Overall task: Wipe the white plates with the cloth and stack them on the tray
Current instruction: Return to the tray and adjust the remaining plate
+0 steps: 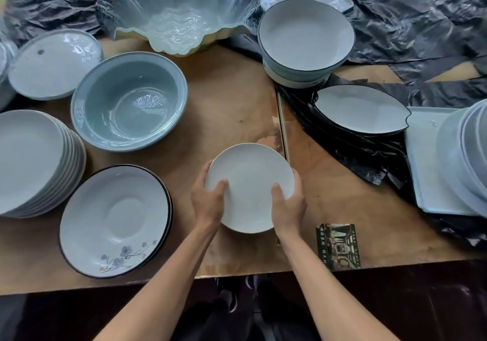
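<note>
Right now I have one small white plate [249, 186] between both hands, held over the bare wooden table [232, 98] near its front edge. My left hand [208, 199] grips the plate's left rim, thumb curled onto the upper face and fingers underneath; my right hand [288, 203] does the same on the right rim.

No cloth shows anywhere I can see, so I judge this is the carrying step, between wiping and stacking, though I cannot tell whether this plate has been wiped. The pale tray [424, 161] sits at the far right, already bearing a stack of white dishes [463, 156] that runs out of view. The next move, I think, calls for swinging the plate right, clear of the leaf-shaped black-rimmed dish [361, 110], and setting it level on that stack.

The plate looks plain, round, shallow and matte, with no pattern and no visible marks. A taller stack of plates [31, 164] waits on my left.
</note>
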The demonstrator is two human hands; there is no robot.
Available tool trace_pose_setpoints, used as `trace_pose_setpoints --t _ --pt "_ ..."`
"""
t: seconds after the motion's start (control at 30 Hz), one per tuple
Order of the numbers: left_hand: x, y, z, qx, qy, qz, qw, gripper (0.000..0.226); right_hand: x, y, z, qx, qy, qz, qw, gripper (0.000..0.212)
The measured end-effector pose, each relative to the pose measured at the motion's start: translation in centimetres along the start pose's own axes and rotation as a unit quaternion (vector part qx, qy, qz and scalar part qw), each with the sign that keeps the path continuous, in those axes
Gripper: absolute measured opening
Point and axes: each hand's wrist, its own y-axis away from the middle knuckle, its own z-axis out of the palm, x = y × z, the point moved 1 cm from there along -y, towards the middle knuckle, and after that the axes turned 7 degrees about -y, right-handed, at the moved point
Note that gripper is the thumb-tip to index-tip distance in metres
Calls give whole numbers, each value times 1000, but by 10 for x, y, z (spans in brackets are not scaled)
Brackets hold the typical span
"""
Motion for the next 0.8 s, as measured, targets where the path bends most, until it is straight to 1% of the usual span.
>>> trace_pose_setpoints --t 0.2,0.43,0.8 --pt "-3 -4 -2 5 3 -3 1000 50 2 1 4 -2 -7 -8 1000 47" --pt "-3 -5 -4 -5 -3 14 1000 47 3 1 7 5 -2 -17 1000 48" --pt "-4 -11 -4 -40 -4 7 999 49 5 -4 8 21 -31 -18 999 49"
